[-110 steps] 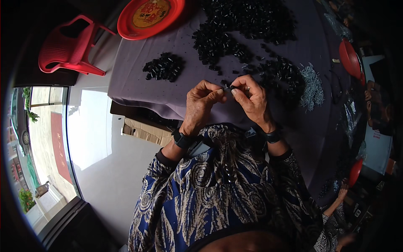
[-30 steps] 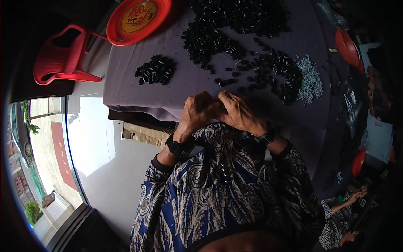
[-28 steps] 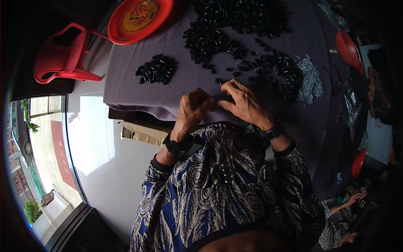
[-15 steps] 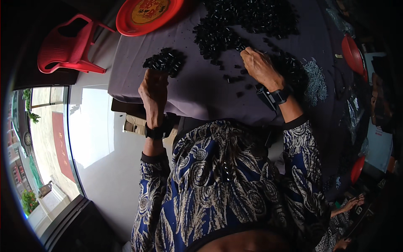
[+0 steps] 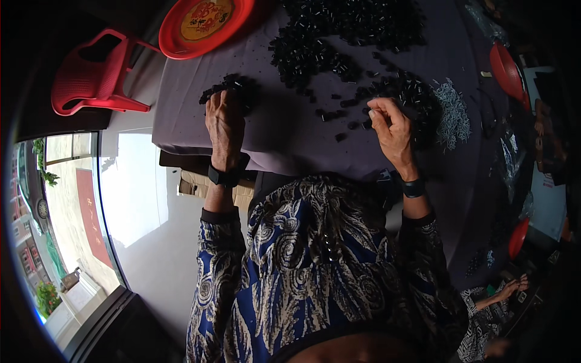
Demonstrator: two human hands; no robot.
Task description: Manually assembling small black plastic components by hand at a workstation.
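Note:
My left hand (image 5: 225,124) reaches out to the small heap of black parts (image 5: 233,89) at the left of the purple tablecloth (image 5: 284,133), its fingers resting on the heap. My right hand (image 5: 390,124) is over the scattered black parts (image 5: 399,91) near the middle right, fingertips pinched together at a small black piece. Whether the left hand grips a part is hidden by its back. A larger heap of black parts (image 5: 339,30) lies farther back.
A round red tray (image 5: 203,21) sits at the far left corner of the table. A red plastic chair (image 5: 91,75) stands to the left. A pile of small grey metal pieces (image 5: 452,115) lies right of my right hand. Red bowls (image 5: 505,63) stand at the right edge.
Both hands were joined close to my chest over a small part. They have separated: the left hand went out to the small left heap, the right hand to the scattered parts.

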